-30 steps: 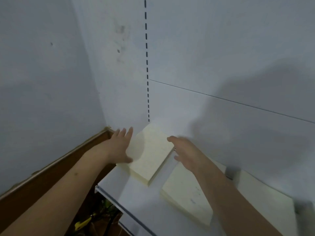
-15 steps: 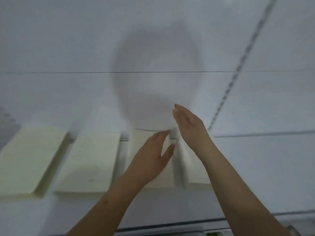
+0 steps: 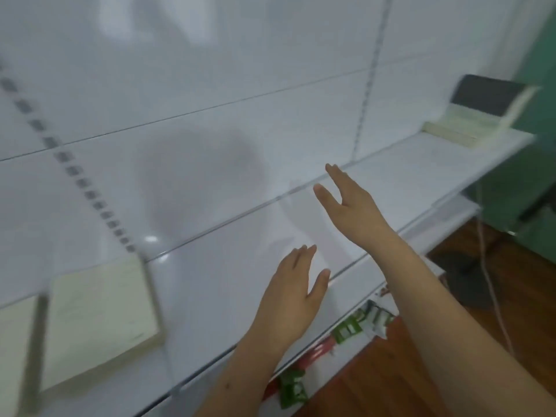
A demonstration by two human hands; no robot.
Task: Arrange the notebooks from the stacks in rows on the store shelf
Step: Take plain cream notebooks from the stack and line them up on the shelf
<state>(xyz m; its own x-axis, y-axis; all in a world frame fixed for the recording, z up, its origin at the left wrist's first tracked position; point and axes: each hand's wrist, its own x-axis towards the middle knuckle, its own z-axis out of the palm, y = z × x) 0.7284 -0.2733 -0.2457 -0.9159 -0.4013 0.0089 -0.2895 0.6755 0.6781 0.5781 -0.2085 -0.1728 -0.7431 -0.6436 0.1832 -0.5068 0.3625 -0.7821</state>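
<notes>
A cream notebook (image 3: 102, 314) lies flat on the white shelf (image 3: 228, 290) at the lower left, with part of another cream notebook (image 3: 15, 341) at the left edge. A stack of notebooks (image 3: 463, 127) with a dark cover leaning behind it sits at the shelf's far right end. My left hand (image 3: 296, 293) hovers over the bare shelf with straight fingers and holds nothing. Further right and higher, my right hand (image 3: 349, 203) is stretched out empty, its fingers pointing toward the back panel.
A white back panel (image 3: 210, 85) with slotted uprights rises behind the shelf. Green and red packets (image 3: 349, 329) lie on a lower shelf below the front edge. Wooden floor (image 3: 391, 371) and a thin cable (image 3: 487, 266) are at the lower right, beside a green wall (image 3: 538, 115).
The view has swung right along the shelf. Both hands have left the placed notebooks and now hover over bare shelf; the stack at the far right has come into sight.
</notes>
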